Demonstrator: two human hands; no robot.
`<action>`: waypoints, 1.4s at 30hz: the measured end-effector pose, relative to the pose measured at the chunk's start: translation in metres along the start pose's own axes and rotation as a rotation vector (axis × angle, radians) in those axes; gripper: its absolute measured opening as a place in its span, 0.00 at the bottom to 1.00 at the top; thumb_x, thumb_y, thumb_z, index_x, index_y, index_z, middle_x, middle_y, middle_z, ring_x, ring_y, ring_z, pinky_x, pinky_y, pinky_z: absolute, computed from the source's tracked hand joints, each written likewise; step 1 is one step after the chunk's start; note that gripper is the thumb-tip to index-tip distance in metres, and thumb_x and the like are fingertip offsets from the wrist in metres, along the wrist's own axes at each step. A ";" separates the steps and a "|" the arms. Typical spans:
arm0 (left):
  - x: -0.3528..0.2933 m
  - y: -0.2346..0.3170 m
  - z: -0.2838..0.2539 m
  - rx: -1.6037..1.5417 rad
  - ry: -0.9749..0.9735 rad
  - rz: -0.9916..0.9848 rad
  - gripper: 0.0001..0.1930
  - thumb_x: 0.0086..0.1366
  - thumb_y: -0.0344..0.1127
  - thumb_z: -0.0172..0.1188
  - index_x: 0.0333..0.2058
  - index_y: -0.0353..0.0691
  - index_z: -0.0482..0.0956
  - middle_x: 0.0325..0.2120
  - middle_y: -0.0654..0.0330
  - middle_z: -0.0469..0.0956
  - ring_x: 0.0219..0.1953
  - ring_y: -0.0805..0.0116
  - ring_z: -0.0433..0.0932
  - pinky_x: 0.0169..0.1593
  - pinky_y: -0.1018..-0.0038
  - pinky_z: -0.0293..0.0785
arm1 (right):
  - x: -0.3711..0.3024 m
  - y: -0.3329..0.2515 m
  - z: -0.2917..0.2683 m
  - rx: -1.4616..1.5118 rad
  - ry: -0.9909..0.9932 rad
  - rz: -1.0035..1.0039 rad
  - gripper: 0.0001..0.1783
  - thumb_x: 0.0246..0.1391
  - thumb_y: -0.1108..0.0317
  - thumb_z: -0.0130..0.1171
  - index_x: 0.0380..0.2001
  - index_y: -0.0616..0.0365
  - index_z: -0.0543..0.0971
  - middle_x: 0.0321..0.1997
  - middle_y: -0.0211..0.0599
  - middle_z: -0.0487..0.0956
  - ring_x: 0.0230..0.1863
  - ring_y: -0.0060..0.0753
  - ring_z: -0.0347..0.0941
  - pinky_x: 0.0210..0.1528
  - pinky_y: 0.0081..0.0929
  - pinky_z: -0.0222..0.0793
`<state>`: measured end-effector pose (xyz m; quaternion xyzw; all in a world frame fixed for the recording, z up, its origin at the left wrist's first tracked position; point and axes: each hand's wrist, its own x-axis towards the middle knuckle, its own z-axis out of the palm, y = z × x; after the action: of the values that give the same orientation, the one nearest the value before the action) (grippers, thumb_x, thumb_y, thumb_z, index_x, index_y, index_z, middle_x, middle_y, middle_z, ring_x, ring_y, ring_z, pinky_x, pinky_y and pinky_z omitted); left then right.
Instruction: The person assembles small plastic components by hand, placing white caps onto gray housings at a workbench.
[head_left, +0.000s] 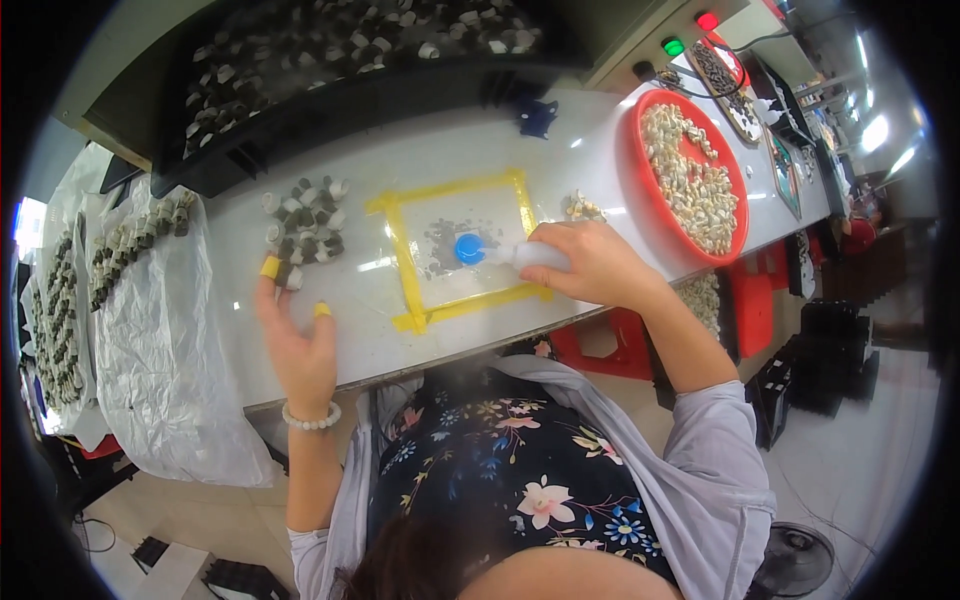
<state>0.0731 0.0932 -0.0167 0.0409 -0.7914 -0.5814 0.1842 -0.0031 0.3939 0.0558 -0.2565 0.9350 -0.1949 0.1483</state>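
My right hand [598,265] is closed around a whitish squeeze bottle [538,257], tipped on its side. Its narrow nozzle reaches the edge of a small round blue cap-like piece [469,249]. That piece lies among dark smudges on a clear sheet [470,285] framed with yellow tape [408,270]. My left hand [300,360], yellow wraps on two fingertips, rests with thumb and fingers apart. Its forefinger is beside a heap of small black-and-white cylindrical pieces [308,215]; whether it touches one I cannot tell. Nothing shows between thumb and forefinger.
A red round tray [742,215] of cream-coloured pieces stands at the right, with a small heap of similar pieces [583,206] nearer. A large black tray [350,115] of dark-and-white pieces spans the back. Clear plastic [160,370] hangs over the left edge.
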 end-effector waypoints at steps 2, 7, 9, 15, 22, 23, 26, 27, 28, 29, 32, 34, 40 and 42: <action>0.000 0.001 0.000 0.026 0.014 0.014 0.32 0.50 0.18 0.48 0.56 0.30 0.54 0.54 0.52 0.60 0.57 0.61 0.59 0.61 0.65 0.53 | 0.001 -0.001 -0.001 -0.020 -0.012 0.002 0.18 0.44 0.57 0.60 0.32 0.61 0.76 0.26 0.49 0.77 0.30 0.51 0.73 0.34 0.37 0.67; 0.000 -0.001 -0.001 0.058 0.008 0.038 0.32 0.49 0.18 0.48 0.56 0.32 0.56 0.54 0.51 0.60 0.56 0.60 0.61 0.59 0.67 0.56 | 0.004 -0.004 -0.003 -0.079 -0.019 -0.010 0.17 0.45 0.55 0.59 0.31 0.59 0.76 0.23 0.48 0.76 0.27 0.51 0.72 0.33 0.38 0.66; 0.001 0.001 -0.001 0.076 0.005 0.041 0.32 0.48 0.19 0.49 0.56 0.32 0.56 0.54 0.51 0.61 0.56 0.60 0.61 0.59 0.67 0.57 | 0.004 -0.006 -0.005 -0.116 -0.027 -0.014 0.17 0.45 0.55 0.59 0.30 0.59 0.76 0.20 0.48 0.75 0.26 0.51 0.71 0.33 0.39 0.66; 0.002 0.003 0.000 0.074 0.008 0.046 0.31 0.48 0.20 0.48 0.55 0.33 0.57 0.53 0.52 0.62 0.55 0.60 0.62 0.58 0.68 0.57 | 0.005 -0.005 -0.006 -0.131 -0.033 -0.029 0.17 0.45 0.55 0.59 0.31 0.58 0.76 0.19 0.48 0.74 0.25 0.52 0.71 0.33 0.40 0.66; 0.001 0.003 0.000 0.095 0.008 0.060 0.32 0.47 0.19 0.47 0.55 0.32 0.57 0.54 0.51 0.61 0.55 0.60 0.62 0.58 0.68 0.57 | 0.005 -0.005 -0.008 -0.160 -0.040 -0.042 0.17 0.45 0.55 0.58 0.31 0.58 0.76 0.18 0.48 0.74 0.25 0.52 0.72 0.32 0.40 0.66; 0.002 0.002 0.001 0.093 0.014 0.069 0.32 0.47 0.19 0.47 0.56 0.32 0.57 0.54 0.51 0.61 0.55 0.60 0.62 0.58 0.68 0.57 | 0.005 -0.006 -0.010 -0.147 -0.041 -0.035 0.17 0.45 0.55 0.58 0.31 0.58 0.76 0.19 0.49 0.74 0.26 0.52 0.72 0.32 0.39 0.66; 0.001 0.000 0.001 0.098 0.019 0.067 0.32 0.47 0.19 0.47 0.56 0.32 0.57 0.54 0.52 0.61 0.54 0.60 0.62 0.58 0.68 0.57 | 0.002 -0.003 -0.010 -0.047 -0.001 -0.011 0.17 0.47 0.56 0.58 0.33 0.59 0.75 0.22 0.50 0.75 0.27 0.51 0.72 0.32 0.38 0.67; 0.001 -0.002 0.002 0.086 0.010 0.079 0.32 0.47 0.19 0.47 0.56 0.32 0.57 0.54 0.52 0.61 0.54 0.60 0.62 0.58 0.68 0.57 | 0.001 0.000 -0.010 0.042 0.036 -0.001 0.18 0.48 0.56 0.58 0.35 0.59 0.75 0.23 0.50 0.75 0.27 0.49 0.73 0.33 0.36 0.67; 0.001 -0.004 0.002 0.082 0.017 0.076 0.32 0.47 0.19 0.47 0.56 0.32 0.57 0.55 0.52 0.61 0.54 0.61 0.62 0.58 0.68 0.57 | 0.000 0.004 -0.010 0.035 0.050 0.011 0.18 0.48 0.56 0.58 0.35 0.59 0.75 0.23 0.50 0.75 0.27 0.49 0.73 0.33 0.36 0.67; -0.001 -0.004 0.001 0.083 0.027 0.071 0.32 0.48 0.19 0.46 0.56 0.31 0.57 0.55 0.52 0.61 0.54 0.61 0.63 0.58 0.68 0.58 | 0.000 0.007 -0.010 0.163 0.080 0.047 0.19 0.50 0.57 0.57 0.39 0.60 0.73 0.25 0.47 0.75 0.27 0.43 0.73 0.32 0.33 0.67; -0.003 -0.002 -0.001 0.086 0.044 0.040 0.32 0.48 0.17 0.45 0.56 0.31 0.57 0.55 0.52 0.60 0.54 0.62 0.63 0.58 0.68 0.58 | 0.002 0.022 -0.016 0.364 0.222 0.127 0.23 0.51 0.56 0.56 0.45 0.62 0.69 0.32 0.46 0.76 0.33 0.37 0.73 0.36 0.30 0.66; -0.002 -0.004 -0.002 0.058 0.043 0.040 0.32 0.48 0.17 0.45 0.56 0.31 0.57 0.54 0.52 0.61 0.53 0.62 0.63 0.57 0.69 0.59 | 0.009 0.042 -0.020 0.441 0.335 0.172 0.26 0.52 0.55 0.55 0.47 0.64 0.67 0.37 0.49 0.76 0.38 0.38 0.73 0.40 0.32 0.66; -0.001 -0.001 -0.002 0.196 0.055 -0.017 0.29 0.48 0.17 0.46 0.54 0.32 0.60 0.50 0.53 0.65 0.48 0.62 0.67 0.52 0.70 0.64 | 0.053 0.118 -0.016 0.439 0.642 0.336 0.29 0.51 0.58 0.54 0.50 0.69 0.64 0.42 0.55 0.73 0.44 0.41 0.71 0.45 0.31 0.64; 0.000 0.002 -0.002 0.284 0.066 0.005 0.28 0.49 0.18 0.47 0.53 0.32 0.61 0.48 0.53 0.67 0.46 0.62 0.69 0.49 0.70 0.66 | 0.064 0.129 -0.008 0.395 0.802 0.282 0.28 0.51 0.62 0.57 0.50 0.70 0.63 0.30 0.35 0.69 0.31 0.22 0.64 0.33 0.21 0.63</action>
<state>0.0741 0.0919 -0.0147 0.0840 -0.8594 -0.4613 0.2040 -0.1131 0.4646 -0.0054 0.0017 0.8893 -0.4307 -0.1539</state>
